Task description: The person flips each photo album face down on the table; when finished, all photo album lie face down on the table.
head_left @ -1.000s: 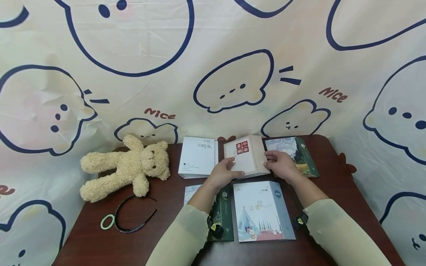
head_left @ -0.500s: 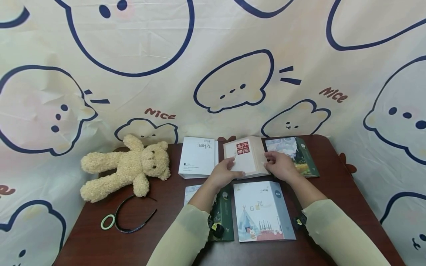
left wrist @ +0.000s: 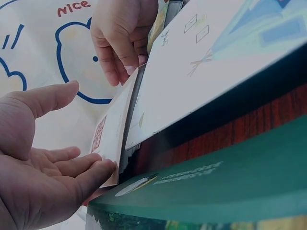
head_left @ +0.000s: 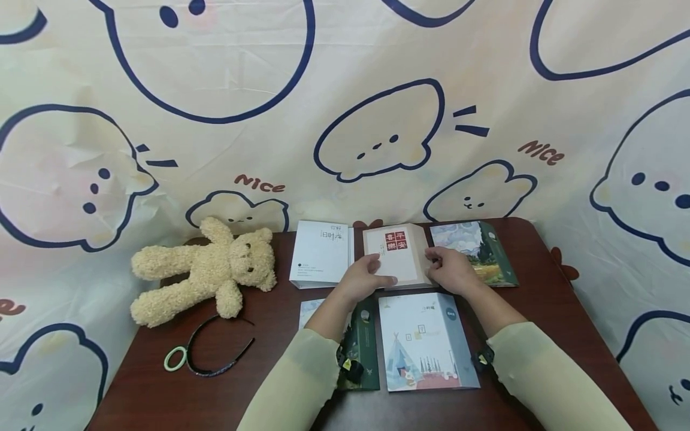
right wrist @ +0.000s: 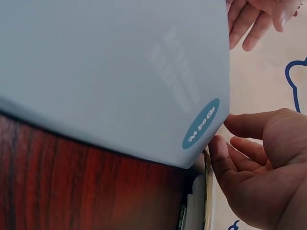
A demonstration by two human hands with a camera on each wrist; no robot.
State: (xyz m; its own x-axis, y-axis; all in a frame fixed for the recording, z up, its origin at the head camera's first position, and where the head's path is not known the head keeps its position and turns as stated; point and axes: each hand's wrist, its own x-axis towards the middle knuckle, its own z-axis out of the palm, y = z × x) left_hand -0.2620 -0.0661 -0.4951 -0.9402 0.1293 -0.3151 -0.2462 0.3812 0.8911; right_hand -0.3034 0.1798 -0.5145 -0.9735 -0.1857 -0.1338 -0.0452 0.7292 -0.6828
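Observation:
A cream book point(head_left: 401, 263) with red square characters on its cover lies in the middle of the back row. My left hand point(head_left: 357, 281) is at its left front side, fingers extended and thumb apart; in the left wrist view the fingertips point(left wrist: 108, 167) rest on the cover's lower edge. At the right edge of the book, my right hand point(head_left: 454, 271) pinches the side with thumb and bent fingers. The right wrist view shows that hand point(right wrist: 268, 163) partly behind the corner of a pale blue-grey book spine point(right wrist: 120, 86), which hides the cream book.
On the brown table point(head_left: 280, 383), a white book point(head_left: 320, 257) lies left and a green painting-covered book point(head_left: 493, 254) right. In front are a tent-picture book point(head_left: 420, 347) and another green book point(head_left: 365, 353). A teddy bear point(head_left: 207, 269), headband point(head_left: 207, 374) and green ring point(head_left: 175, 359) lie left.
The cream book has settled lower and flatter, its far edge sinking slightly toward me. My right hand has shifted a little left with the book's edge; the left hand stays in place.

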